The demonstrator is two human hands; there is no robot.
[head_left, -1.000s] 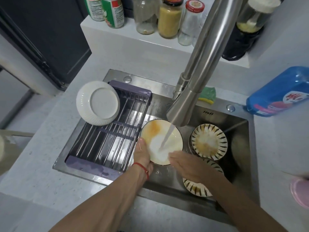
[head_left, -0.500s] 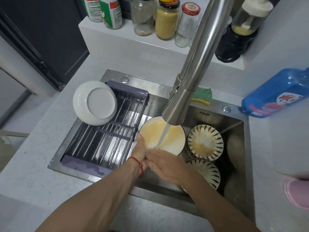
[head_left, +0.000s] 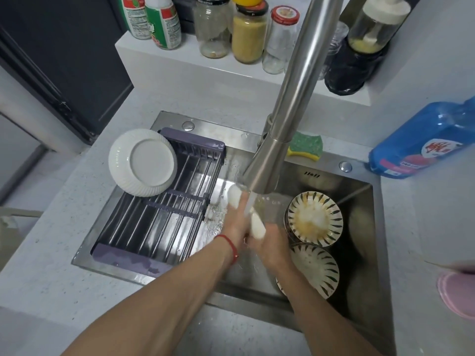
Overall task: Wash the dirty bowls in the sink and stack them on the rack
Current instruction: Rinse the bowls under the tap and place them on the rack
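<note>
Item 1, grip: left hand (head_left: 235, 222) and right hand (head_left: 270, 249) both clamped on 1 white bowl (head_left: 248, 214), which is tipped up on edge so only its pale outer wall and rim show. Left fingers lie along the bowl's left face; right hand clasps the lower rim from the right. A red wrist cord (head_left: 230, 246) sits on the left wrist.

Item 2, water: faucet (head_left: 282, 129) running, stream landing on the tilted bowl between the hands, directly under the spout.

Item 3, sink (head_left: 365, 227): steel basin holding the held bowl at its middle. To the right, 2 striped bowls: the upper striped bowl (head_left: 314, 218) carries orange residue, the lower striped bowl (head_left: 314, 269) sits just below it, part hidden by the right forearm.

Item 4, rack (head_left: 159, 214): purple-framed, set across the left half of the sink, bearing 1 ribbed white bowl (head_left: 142, 163) upside down at its far left corner.

Item 5, bench (head_left: 46, 265): sponge (head_left: 305, 146) at the sink's back edge, blue detergent bottle (head_left: 421, 145) on the right, jars (head_left: 249, 34) on the raised shelf behind.

Step in hand, by judgement: rinsing the second bowl. Next move calls for shaking off water, then carrying it left onto the rack, beside or over the ribbed bowl. 2 striped bowls remain unwashed.
</note>
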